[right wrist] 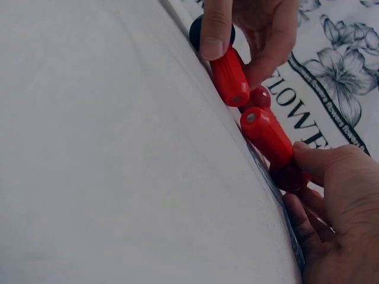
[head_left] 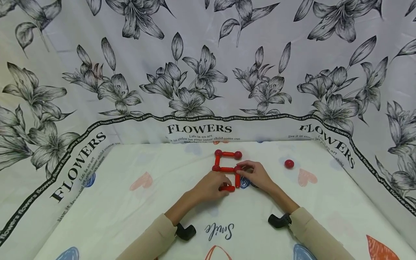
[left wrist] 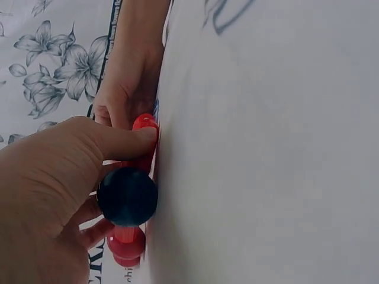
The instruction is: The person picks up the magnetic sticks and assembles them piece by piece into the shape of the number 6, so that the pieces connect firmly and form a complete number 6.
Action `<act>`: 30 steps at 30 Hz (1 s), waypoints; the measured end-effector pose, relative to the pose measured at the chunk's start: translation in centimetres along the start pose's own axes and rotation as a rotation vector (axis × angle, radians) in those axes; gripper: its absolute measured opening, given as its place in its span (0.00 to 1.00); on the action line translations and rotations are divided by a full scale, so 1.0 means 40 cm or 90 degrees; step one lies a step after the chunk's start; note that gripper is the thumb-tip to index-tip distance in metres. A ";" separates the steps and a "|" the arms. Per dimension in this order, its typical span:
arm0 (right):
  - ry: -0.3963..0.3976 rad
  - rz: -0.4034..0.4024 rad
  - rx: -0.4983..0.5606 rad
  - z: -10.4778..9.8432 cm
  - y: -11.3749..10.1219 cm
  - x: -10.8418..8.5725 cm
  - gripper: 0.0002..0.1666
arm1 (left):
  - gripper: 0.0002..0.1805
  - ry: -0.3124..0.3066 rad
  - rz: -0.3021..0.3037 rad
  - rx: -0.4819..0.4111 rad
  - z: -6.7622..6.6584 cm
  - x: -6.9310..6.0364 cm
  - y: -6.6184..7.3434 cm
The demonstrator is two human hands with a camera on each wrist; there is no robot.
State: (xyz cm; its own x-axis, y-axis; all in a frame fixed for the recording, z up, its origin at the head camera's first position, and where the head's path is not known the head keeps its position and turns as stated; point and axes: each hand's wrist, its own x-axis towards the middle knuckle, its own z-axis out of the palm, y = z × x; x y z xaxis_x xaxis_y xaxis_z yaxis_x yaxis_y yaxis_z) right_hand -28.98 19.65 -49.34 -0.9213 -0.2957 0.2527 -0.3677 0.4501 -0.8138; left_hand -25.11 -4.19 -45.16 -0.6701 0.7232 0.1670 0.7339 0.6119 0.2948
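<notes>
Red magnetic rods and balls form an angular figure on the cloth, with a ball (head_left: 218, 153) at its far left corner and another ball (head_left: 238, 155) at far right. My left hand (head_left: 211, 186) pinches a loose red rod (right wrist: 230, 77), and a dark ball (left wrist: 127, 196) sits at that rod's other end. The fingers of my right hand (head_left: 257, 176) hold a red ball (right wrist: 289, 177) at the figure's near right corner. From this ball a red rod (right wrist: 267, 135) points toward me. The two rods' bare metal ends lie close together, with a small gap between them.
A single red ball (head_left: 289, 164) lies on the cloth to the right of the hands. Behind the white printed tablecloth (head_left: 130, 216) hangs a flower-patterned curtain (head_left: 208, 90), which also runs along both sides.
</notes>
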 end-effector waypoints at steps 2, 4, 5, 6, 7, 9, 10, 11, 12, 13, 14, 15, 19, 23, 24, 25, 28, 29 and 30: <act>0.005 0.003 -0.007 -0.003 0.000 0.001 0.20 | 0.14 -0.005 0.012 0.001 -0.007 -0.002 -0.005; 0.009 0.004 -0.013 -0.004 0.000 0.000 0.19 | 0.14 -0.010 0.019 -0.015 -0.010 -0.002 -0.012; 0.011 0.003 -0.014 -0.005 0.001 0.000 0.20 | 0.14 -0.011 0.020 -0.027 -0.009 -0.002 -0.016; 0.012 0.006 -0.012 -0.005 0.001 0.000 0.20 | 0.14 -0.011 0.021 -0.041 -0.007 -0.002 -0.020; 0.012 0.006 -0.013 -0.005 0.002 -0.001 0.20 | 0.14 -0.009 0.021 -0.052 -0.004 -0.002 -0.024; 0.012 0.006 -0.016 -0.005 0.002 -0.003 0.21 | 0.14 0.000 0.016 -0.070 0.007 -0.002 -0.030; 0.013 0.010 -0.017 -0.005 0.002 -0.005 0.21 | 0.14 0.007 0.015 -0.074 0.014 -0.003 -0.032; 0.013 0.014 -0.015 -0.005 0.002 -0.005 0.22 | 0.13 0.015 0.015 -0.070 0.022 -0.004 -0.034; 0.012 0.019 -0.016 -0.004 0.000 -0.007 0.23 | 0.13 0.025 0.015 -0.065 0.029 -0.005 -0.035; 0.013 0.022 -0.015 -0.004 -0.001 -0.008 0.24 | 0.13 0.034 0.014 -0.058 0.036 -0.006 -0.035; 0.012 0.026 -0.013 -0.003 -0.003 -0.009 0.25 | 0.12 0.045 0.013 -0.050 0.043 -0.007 -0.034; 0.010 0.030 -0.012 -0.002 -0.005 -0.009 0.26 | 0.12 0.055 0.013 -0.041 0.048 -0.008 -0.034; 0.001 0.038 -0.004 0.001 -0.016 -0.010 0.28 | 0.10 0.087 0.004 -0.027 0.063 -0.014 -0.031; -0.014 0.045 0.002 0.001 -0.035 -0.010 0.28 | 0.10 0.097 -0.005 -0.029 0.064 -0.020 -0.029; -0.018 0.041 0.006 -0.001 -0.047 -0.012 0.28 | 0.10 0.098 -0.008 -0.030 0.064 -0.020 -0.030; -0.023 0.039 0.007 -0.003 -0.059 -0.014 0.27 | 0.10 0.099 -0.009 -0.030 0.064 -0.021 -0.030; -0.030 0.028 0.012 -0.010 -0.090 -0.019 0.26 | 0.10 0.103 -0.016 -0.028 0.066 -0.022 -0.030; -0.031 0.020 0.009 -0.011 -0.096 -0.021 0.26 | 0.10 0.105 -0.017 -0.027 0.067 -0.023 -0.030; -0.031 0.018 0.009 -0.012 -0.098 -0.021 0.26 | 0.10 0.107 -0.018 -0.027 0.068 -0.023 -0.030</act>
State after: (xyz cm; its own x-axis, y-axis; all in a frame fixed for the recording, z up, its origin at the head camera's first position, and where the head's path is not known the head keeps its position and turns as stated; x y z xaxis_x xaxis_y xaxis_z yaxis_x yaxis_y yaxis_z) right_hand -26.81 18.54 -46.10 -0.9240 -0.3237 0.2036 -0.3390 0.4470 -0.8278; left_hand -25.07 -4.69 -48.23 -0.7016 0.6406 0.3121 0.7121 0.6143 0.3399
